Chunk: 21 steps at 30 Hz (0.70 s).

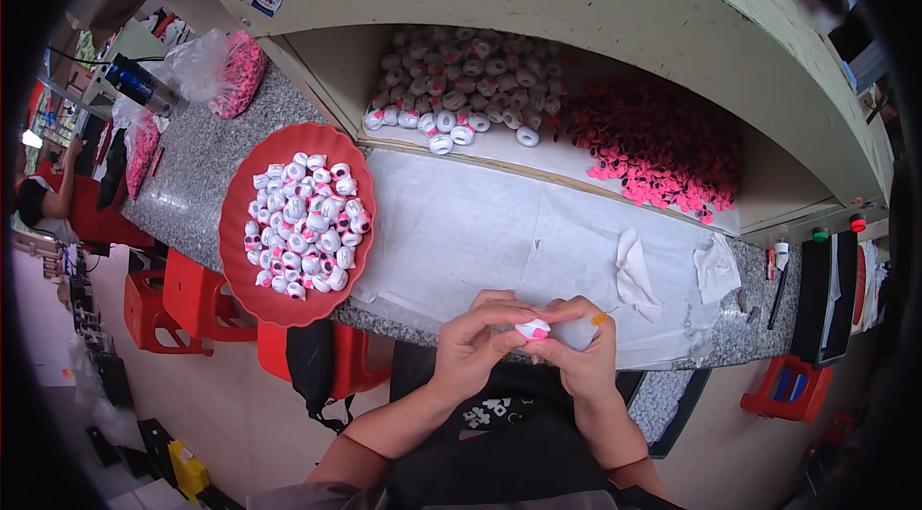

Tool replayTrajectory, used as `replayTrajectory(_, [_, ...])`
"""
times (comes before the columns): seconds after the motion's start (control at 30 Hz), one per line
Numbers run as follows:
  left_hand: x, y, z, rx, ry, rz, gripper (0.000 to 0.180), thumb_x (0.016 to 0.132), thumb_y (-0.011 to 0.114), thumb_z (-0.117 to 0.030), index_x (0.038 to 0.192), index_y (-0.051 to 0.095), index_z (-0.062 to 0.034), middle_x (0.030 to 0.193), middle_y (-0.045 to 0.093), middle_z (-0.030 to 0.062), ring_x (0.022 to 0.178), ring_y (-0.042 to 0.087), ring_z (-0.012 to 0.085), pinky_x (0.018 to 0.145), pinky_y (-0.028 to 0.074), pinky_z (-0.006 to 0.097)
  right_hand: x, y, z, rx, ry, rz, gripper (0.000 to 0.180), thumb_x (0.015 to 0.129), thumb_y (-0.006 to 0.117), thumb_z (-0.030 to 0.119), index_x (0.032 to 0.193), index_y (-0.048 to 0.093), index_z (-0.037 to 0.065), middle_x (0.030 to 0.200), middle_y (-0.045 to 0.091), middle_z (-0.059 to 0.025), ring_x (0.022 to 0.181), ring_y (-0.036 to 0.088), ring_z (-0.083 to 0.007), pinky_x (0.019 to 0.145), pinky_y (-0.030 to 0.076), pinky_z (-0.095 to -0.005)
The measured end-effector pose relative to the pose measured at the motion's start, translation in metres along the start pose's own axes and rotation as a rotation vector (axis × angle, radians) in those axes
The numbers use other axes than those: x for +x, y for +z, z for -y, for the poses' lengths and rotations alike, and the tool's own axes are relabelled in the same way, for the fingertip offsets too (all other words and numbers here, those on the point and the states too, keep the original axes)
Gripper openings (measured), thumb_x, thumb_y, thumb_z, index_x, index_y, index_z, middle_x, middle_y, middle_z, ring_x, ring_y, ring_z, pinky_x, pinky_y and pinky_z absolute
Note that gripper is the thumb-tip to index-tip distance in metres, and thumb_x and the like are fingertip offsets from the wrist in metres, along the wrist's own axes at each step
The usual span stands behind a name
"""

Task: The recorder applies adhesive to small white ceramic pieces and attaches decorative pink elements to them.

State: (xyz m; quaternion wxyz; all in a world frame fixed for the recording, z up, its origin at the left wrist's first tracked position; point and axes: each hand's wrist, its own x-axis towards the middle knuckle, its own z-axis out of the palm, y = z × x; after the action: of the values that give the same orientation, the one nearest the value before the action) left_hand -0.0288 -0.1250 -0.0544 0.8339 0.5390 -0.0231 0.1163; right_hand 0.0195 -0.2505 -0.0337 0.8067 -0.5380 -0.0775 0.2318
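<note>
**Hands pinching a small white and pink piece**

We are seeing the left hand (471, 345) and right hand (584, 349) both grasping one small white and pink piece (532, 328), just below the surface (461, 231) edge. A red tray (240, 222) of similar pieces is sitting up and left of the piece.

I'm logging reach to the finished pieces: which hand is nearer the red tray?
Left. The left hand is just right of and below the red tray, apart from it. The right hand sits farther right, both pinching a small white and pink piece.
</note>
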Motion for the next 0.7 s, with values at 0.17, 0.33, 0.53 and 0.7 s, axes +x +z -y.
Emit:
replayTrajectory(0.17, [0.0048, 0.0023, -0.0044, 0.089, 0.009, 0.024, 0.024, 0.075, 0.054, -0.002, 0.099, 0.053, 0.0013, 0.097, 0.053, 0.0098, 0.094, 0.043, 0.0173, 0.083, 0.034, 0.028, -0.0007, -0.0014, 0.0040, 0.062, -0.030, 0.008, 0.022, 0.066, 0.063, -0.004, 0.087, 0.053, -0.002, 0.077, 0.056, -0.0073, 0.063, 0.054, -0.0093, 0.052, 0.043, -0.0195])
replayTrajectory(0.33, [0.0042, 0.0032, -0.0083, -0.012, -0.029, 0.022, 0.026, 0.074, 0.052, 0.004, 0.100, 0.052, 0.0026, 0.099, 0.050, 0.0119, 0.094, 0.045, 0.0187, 0.084, 0.033, 0.029, -0.0020, -0.0031, 0.0073, 0.023, -0.016, 0.032, 0.023, 0.069, 0.061, -0.003, 0.090, 0.053, -0.002, 0.076, 0.056, -0.0073, 0.061, 0.053, -0.0088, 0.051, 0.043, -0.0193])
replayTrajectory(0.53, [0.0025, 0.0045, -0.0078, -0.077, -0.044, 0.011, 0.027, 0.073, 0.052, 0.006, 0.100, 0.052, 0.0028, 0.100, 0.051, 0.0130, 0.097, 0.045, 0.0200, 0.084, 0.034, 0.029, -0.0038, -0.0051, 0.0048, 0.006, -0.002, 0.061, 0.024, 0.071, 0.057, -0.005, 0.094, 0.053, -0.003, 0.073, 0.055, -0.0057, 0.058, 0.050, -0.0066, 0.050, 0.041, -0.0183])
replayTrajectory(0.7, [0.0023, 0.0024, -0.0067, -0.109, -0.050, 0.010, 0.027, 0.072, 0.052, 0.006, 0.099, 0.053, 0.0029, 0.100, 0.051, 0.0135, 0.097, 0.046, 0.0201, 0.083, 0.035, 0.029, -0.0041, -0.0034, 0.0034, 0.018, -0.004, 0.060, 0.023, 0.071, 0.058, -0.003, 0.093, 0.053, -0.002, 0.073, 0.055, -0.0054, 0.057, 0.050, -0.0066, 0.049, 0.040, -0.0179])
